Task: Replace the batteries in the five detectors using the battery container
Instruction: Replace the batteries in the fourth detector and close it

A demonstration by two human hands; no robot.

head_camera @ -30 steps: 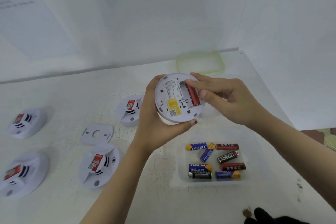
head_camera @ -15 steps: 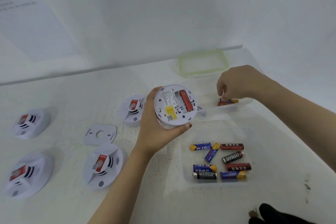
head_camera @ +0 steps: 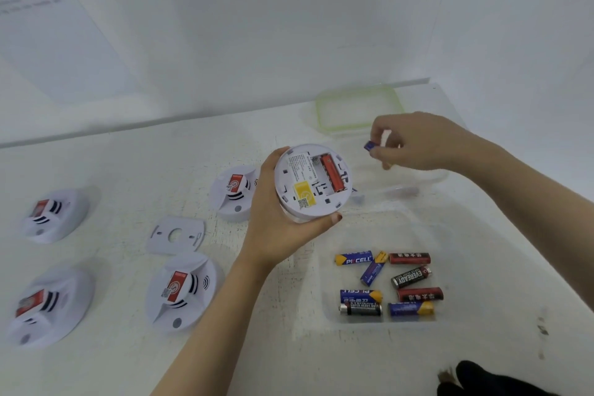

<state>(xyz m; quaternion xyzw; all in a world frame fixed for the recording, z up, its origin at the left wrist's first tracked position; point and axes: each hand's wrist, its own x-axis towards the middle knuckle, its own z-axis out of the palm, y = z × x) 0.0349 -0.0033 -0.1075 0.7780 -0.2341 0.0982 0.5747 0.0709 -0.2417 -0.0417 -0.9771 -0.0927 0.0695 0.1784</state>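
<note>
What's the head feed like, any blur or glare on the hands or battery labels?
Head view: soft even light, no glare; the right hand and the blue battery it pinches are slightly motion-blurred; the detector in the left hand is sharp, its fine print unreadable; labels in the clear container read, though its walls vanish against the white table.

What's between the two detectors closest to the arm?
A flat white plate with a round hole lies between the near detector and the far detector, slightly left; head view.

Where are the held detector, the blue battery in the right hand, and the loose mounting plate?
held detector [head_camera: 302, 177]: head view, back face beside battery bay
blue battery [head_camera: 369, 145]: head view, exposed end
mounting plate [head_camera: 176, 222]: head view, face above its hole
</note>
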